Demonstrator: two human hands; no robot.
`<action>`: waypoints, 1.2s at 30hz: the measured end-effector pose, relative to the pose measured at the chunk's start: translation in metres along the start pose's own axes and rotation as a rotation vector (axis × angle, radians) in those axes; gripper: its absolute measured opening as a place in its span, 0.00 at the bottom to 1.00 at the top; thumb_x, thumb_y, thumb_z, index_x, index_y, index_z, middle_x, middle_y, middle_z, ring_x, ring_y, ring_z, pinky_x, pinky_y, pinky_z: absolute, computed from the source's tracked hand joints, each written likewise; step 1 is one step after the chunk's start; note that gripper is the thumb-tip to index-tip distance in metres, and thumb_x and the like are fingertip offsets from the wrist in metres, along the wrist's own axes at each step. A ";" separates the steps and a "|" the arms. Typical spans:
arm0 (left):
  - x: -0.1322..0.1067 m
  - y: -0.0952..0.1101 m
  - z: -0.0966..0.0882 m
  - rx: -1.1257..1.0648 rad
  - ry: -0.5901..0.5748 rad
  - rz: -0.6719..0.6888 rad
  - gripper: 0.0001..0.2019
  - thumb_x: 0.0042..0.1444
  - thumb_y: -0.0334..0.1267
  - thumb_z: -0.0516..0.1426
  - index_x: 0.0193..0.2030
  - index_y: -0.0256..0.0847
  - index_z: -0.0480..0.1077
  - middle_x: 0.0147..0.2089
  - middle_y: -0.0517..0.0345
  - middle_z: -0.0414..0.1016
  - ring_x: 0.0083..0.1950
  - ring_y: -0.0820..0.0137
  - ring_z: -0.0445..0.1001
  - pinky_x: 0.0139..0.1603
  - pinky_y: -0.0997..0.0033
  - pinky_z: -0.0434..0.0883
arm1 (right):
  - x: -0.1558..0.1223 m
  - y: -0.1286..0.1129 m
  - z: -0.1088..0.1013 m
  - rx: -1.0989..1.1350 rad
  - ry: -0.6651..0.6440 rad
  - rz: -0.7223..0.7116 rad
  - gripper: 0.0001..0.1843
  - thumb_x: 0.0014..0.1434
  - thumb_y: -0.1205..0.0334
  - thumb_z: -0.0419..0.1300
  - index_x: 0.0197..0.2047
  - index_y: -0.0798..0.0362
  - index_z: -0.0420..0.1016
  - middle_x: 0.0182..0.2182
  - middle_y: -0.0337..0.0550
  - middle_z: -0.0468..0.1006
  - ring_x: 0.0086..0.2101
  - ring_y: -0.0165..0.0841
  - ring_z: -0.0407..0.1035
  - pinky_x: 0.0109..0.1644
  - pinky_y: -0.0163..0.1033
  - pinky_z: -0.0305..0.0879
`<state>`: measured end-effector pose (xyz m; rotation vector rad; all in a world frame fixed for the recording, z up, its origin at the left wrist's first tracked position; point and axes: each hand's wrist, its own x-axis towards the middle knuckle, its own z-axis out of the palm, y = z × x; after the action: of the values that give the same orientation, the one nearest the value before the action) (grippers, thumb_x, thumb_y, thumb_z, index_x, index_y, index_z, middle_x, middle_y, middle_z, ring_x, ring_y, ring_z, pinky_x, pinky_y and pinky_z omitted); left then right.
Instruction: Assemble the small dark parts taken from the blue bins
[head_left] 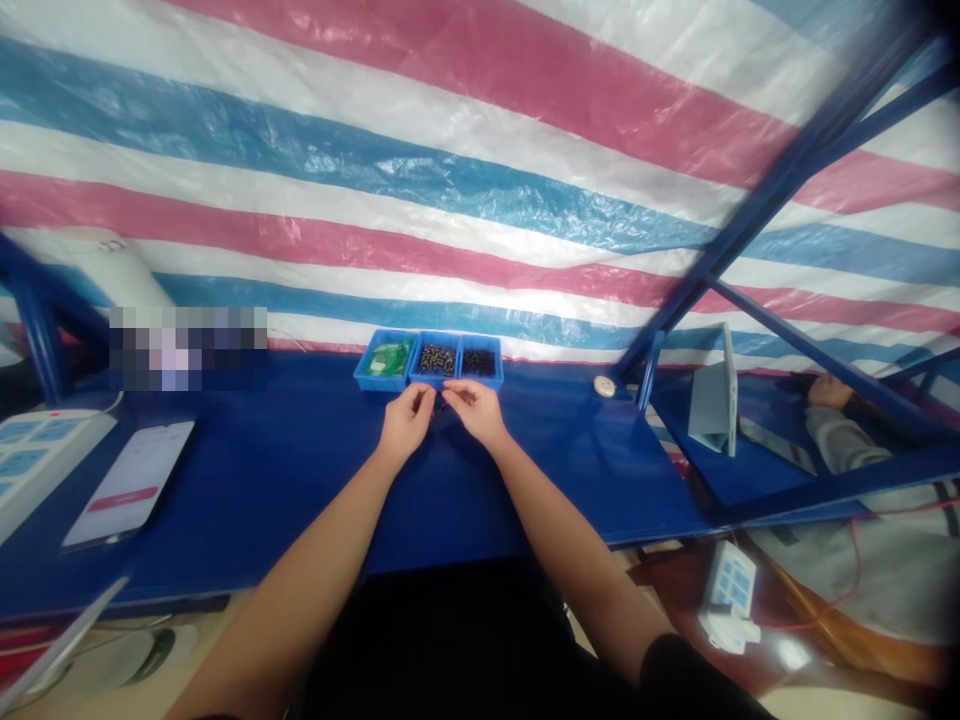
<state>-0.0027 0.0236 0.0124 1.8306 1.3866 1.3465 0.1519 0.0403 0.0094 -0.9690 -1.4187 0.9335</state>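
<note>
My left hand (406,420) and my right hand (475,410) meet over the blue table (300,470), just in front of three small blue bins. Both hands are pinched together around a tiny dark part (442,402) that is too small to name. The left bin (385,360) holds green pieces. The middle bin (436,360) and the right bin (480,361) hold several small dark parts.
A phone (131,482) with a lit screen lies at the left, beside a white device (37,455). A small round object (604,385) sits right of the bins. Blue frame bars (750,230) rise at right, where another person's arm (840,420) rests near a tablet (712,395).
</note>
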 end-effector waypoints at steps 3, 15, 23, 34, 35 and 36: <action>0.000 0.001 0.000 -0.006 0.002 -0.006 0.13 0.62 0.47 0.50 0.36 0.41 0.69 0.24 0.63 0.70 0.26 0.73 0.70 0.32 0.74 0.67 | -0.001 -0.001 0.000 -0.015 0.003 -0.003 0.15 0.54 0.55 0.64 0.43 0.53 0.80 0.37 0.45 0.82 0.33 0.34 0.75 0.41 0.39 0.73; 0.001 -0.003 0.002 0.084 0.030 -0.014 0.14 0.62 0.48 0.50 0.38 0.40 0.70 0.24 0.62 0.72 0.26 0.72 0.71 0.32 0.73 0.66 | 0.000 0.001 0.001 0.019 -0.010 0.027 0.16 0.53 0.54 0.65 0.43 0.53 0.79 0.37 0.45 0.82 0.34 0.34 0.76 0.41 0.39 0.73; 0.000 -0.002 0.002 0.025 0.001 -0.010 0.14 0.62 0.49 0.50 0.41 0.42 0.69 0.23 0.64 0.70 0.25 0.72 0.70 0.31 0.74 0.66 | 0.000 0.001 0.000 -0.005 0.019 -0.003 0.14 0.53 0.56 0.64 0.42 0.53 0.80 0.36 0.45 0.82 0.33 0.34 0.75 0.40 0.39 0.73; 0.000 0.001 0.001 0.038 0.010 -0.036 0.15 0.63 0.47 0.48 0.39 0.41 0.70 0.23 0.63 0.71 0.27 0.73 0.71 0.34 0.74 0.66 | 0.001 -0.003 -0.003 -0.034 0.124 0.014 0.15 0.53 0.53 0.64 0.40 0.54 0.79 0.34 0.44 0.81 0.33 0.34 0.75 0.42 0.39 0.73; 0.000 0.001 0.001 0.037 0.009 -0.039 0.14 0.63 0.47 0.48 0.40 0.42 0.70 0.23 0.63 0.71 0.27 0.72 0.71 0.34 0.74 0.67 | 0.003 -0.003 -0.005 -0.036 0.186 0.016 0.16 0.53 0.53 0.63 0.41 0.54 0.79 0.34 0.44 0.81 0.33 0.34 0.75 0.42 0.39 0.73; 0.001 0.001 0.001 0.039 0.008 -0.042 0.14 0.63 0.47 0.48 0.40 0.42 0.70 0.23 0.64 0.71 0.27 0.72 0.71 0.35 0.74 0.67 | 0.004 -0.003 -0.008 -0.033 0.251 0.024 0.16 0.54 0.52 0.63 0.42 0.54 0.78 0.34 0.45 0.81 0.33 0.34 0.75 0.42 0.39 0.73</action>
<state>-0.0013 0.0239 0.0129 1.8128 1.4572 1.3156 0.1598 0.0431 0.0145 -1.0898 -1.2159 0.7780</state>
